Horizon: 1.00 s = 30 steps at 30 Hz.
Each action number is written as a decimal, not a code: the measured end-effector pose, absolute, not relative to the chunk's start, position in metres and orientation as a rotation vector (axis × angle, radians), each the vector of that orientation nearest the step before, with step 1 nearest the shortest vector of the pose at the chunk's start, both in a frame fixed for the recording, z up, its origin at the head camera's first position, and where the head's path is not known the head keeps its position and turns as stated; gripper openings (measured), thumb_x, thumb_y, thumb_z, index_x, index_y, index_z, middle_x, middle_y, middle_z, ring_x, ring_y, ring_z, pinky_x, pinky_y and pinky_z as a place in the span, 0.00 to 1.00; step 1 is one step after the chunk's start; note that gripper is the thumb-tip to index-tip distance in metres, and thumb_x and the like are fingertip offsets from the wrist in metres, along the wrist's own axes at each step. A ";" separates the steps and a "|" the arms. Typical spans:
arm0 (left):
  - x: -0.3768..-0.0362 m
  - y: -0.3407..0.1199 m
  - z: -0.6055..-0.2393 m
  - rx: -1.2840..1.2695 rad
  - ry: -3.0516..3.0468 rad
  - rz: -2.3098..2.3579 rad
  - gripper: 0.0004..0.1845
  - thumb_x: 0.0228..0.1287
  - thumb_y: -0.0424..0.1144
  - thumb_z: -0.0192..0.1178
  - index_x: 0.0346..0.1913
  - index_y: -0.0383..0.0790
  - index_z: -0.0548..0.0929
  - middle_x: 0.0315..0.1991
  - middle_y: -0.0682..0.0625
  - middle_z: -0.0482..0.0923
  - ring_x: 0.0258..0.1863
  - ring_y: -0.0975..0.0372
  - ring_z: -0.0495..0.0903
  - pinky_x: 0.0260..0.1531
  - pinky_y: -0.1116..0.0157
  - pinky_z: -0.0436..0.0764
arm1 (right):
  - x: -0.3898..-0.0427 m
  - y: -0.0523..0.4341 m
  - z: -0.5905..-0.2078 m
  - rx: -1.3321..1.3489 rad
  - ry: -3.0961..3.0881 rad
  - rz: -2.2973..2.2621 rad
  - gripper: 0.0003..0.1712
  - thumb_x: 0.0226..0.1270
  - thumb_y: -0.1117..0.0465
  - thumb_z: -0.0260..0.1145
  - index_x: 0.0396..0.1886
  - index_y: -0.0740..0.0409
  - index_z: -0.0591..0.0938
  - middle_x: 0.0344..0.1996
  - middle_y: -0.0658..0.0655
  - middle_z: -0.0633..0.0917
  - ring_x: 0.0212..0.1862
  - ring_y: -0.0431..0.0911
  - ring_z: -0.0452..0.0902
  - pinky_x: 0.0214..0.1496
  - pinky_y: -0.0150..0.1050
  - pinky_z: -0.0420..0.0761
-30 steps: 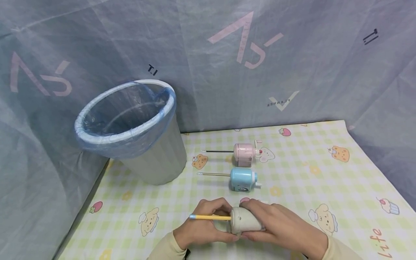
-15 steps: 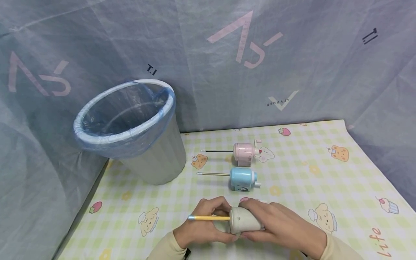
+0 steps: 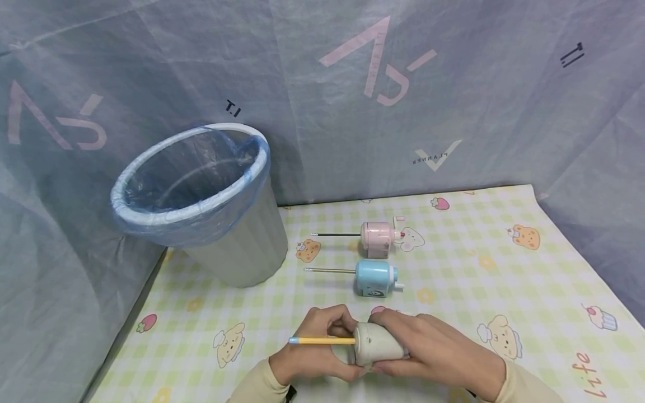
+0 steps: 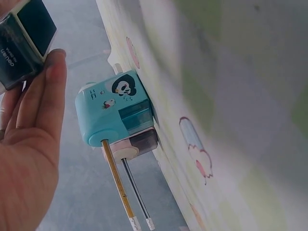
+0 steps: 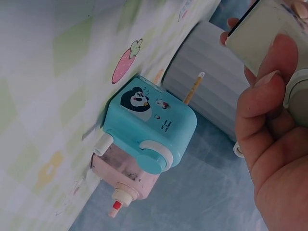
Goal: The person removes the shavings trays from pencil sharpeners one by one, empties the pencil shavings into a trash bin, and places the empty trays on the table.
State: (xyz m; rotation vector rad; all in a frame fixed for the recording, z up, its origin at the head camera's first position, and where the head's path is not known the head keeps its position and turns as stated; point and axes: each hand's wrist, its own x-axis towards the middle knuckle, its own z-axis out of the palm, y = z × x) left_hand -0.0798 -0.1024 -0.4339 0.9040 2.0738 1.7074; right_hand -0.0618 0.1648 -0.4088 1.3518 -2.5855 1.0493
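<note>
Near the front edge, both hands hold a pale grey pencil sharpener (image 3: 379, 347) just above the mat. A yellow pencil (image 3: 322, 340) with a blue end sticks out of it to the left. My left hand (image 3: 312, 350) cups the sharpener's front end, thumb above the pencil and fingers below. In the left wrist view a left fingertip (image 4: 55, 62) touches the sharpener's dark window (image 4: 24, 41). My right hand (image 3: 438, 350) wraps over the sharpener's rear and hides it. The right wrist view shows right fingers (image 5: 272, 110) curled against the pale body (image 5: 260, 33).
A blue sharpener (image 3: 375, 278) holding a pencil (image 3: 330, 270) lies just beyond the hands, a pink sharpener (image 3: 379, 238) with a black pencil (image 3: 335, 234) behind it. A grey bin (image 3: 201, 201) lined with a blue bag stands at back left. Grey cloth walls surround the checked mat (image 3: 504, 268).
Almost nothing. The held sharpener and yellow pencil have crept slightly to the left; both hands keep the same hold.
</note>
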 end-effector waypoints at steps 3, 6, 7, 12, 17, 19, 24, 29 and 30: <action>-0.080 -0.103 -0.434 0.920 2.070 1.718 0.19 0.51 0.28 0.82 0.41 0.38 0.82 0.47 0.45 0.91 0.44 0.64 0.91 0.47 0.64 0.89 | -0.062 0.165 -0.408 1.363 -2.581 1.061 0.30 0.75 0.43 0.72 0.68 0.47 0.73 0.40 0.39 0.80 0.31 0.27 0.72 0.31 0.19 0.72; -0.080 -0.103 -0.433 0.923 2.052 1.727 0.19 0.51 0.28 0.82 0.41 0.37 0.81 0.47 0.45 0.92 0.44 0.64 0.91 0.46 0.63 0.90 | -0.062 0.165 -0.408 1.372 -2.572 1.065 0.30 0.75 0.43 0.72 0.67 0.47 0.73 0.40 0.39 0.80 0.31 0.27 0.72 0.31 0.18 0.72; -0.080 -0.103 -0.433 0.919 2.047 1.728 0.19 0.50 0.28 0.82 0.40 0.37 0.81 0.46 0.45 0.92 0.44 0.64 0.91 0.46 0.63 0.90 | -0.063 0.164 -0.408 1.375 -2.568 1.066 0.30 0.75 0.43 0.73 0.67 0.47 0.73 0.40 0.39 0.80 0.31 0.27 0.72 0.31 0.18 0.72; -0.080 -0.104 -0.433 0.919 2.059 1.711 0.19 0.50 0.29 0.82 0.39 0.38 0.81 0.46 0.46 0.91 0.43 0.65 0.91 0.45 0.61 0.91 | -0.063 0.164 -0.409 1.400 -2.545 1.067 0.29 0.75 0.44 0.73 0.66 0.46 0.72 0.40 0.39 0.81 0.30 0.26 0.72 0.30 0.17 0.71; -0.080 -0.105 -0.433 0.952 2.083 1.705 0.19 0.50 0.30 0.83 0.39 0.39 0.81 0.47 0.46 0.91 0.43 0.65 0.91 0.46 0.63 0.90 | -0.065 0.164 -0.409 1.409 -2.537 1.052 0.28 0.75 0.43 0.73 0.65 0.45 0.73 0.40 0.38 0.81 0.30 0.26 0.72 0.30 0.16 0.71; -0.080 -0.105 -0.434 0.963 2.084 1.706 0.19 0.50 0.30 0.82 0.39 0.39 0.80 0.48 0.46 0.91 0.43 0.65 0.91 0.46 0.63 0.90 | -0.065 0.164 -0.409 1.408 -2.539 1.049 0.28 0.75 0.43 0.73 0.65 0.45 0.73 0.40 0.38 0.81 0.30 0.26 0.72 0.30 0.16 0.71; -0.081 -0.105 -0.433 0.988 2.098 1.689 0.19 0.50 0.31 0.82 0.39 0.40 0.80 0.47 0.46 0.91 0.43 0.66 0.91 0.46 0.62 0.90 | -0.065 0.164 -0.408 1.412 -2.539 1.050 0.28 0.75 0.43 0.73 0.65 0.46 0.73 0.40 0.39 0.82 0.31 0.26 0.72 0.31 0.17 0.72; -0.081 -0.105 -0.433 1.004 2.120 1.675 0.20 0.50 0.31 0.82 0.38 0.40 0.80 0.46 0.47 0.91 0.43 0.66 0.90 0.45 0.62 0.90 | -0.065 0.165 -0.408 1.420 -2.525 1.036 0.28 0.75 0.44 0.73 0.65 0.46 0.73 0.39 0.39 0.81 0.30 0.26 0.72 0.30 0.16 0.71; -0.081 -0.105 -0.433 1.005 2.122 1.673 0.20 0.50 0.31 0.82 0.38 0.40 0.80 0.46 0.48 0.91 0.43 0.66 0.90 0.45 0.62 0.90 | -0.065 0.165 -0.408 1.423 -2.521 1.034 0.28 0.75 0.44 0.73 0.65 0.47 0.73 0.39 0.39 0.81 0.30 0.26 0.72 0.30 0.16 0.71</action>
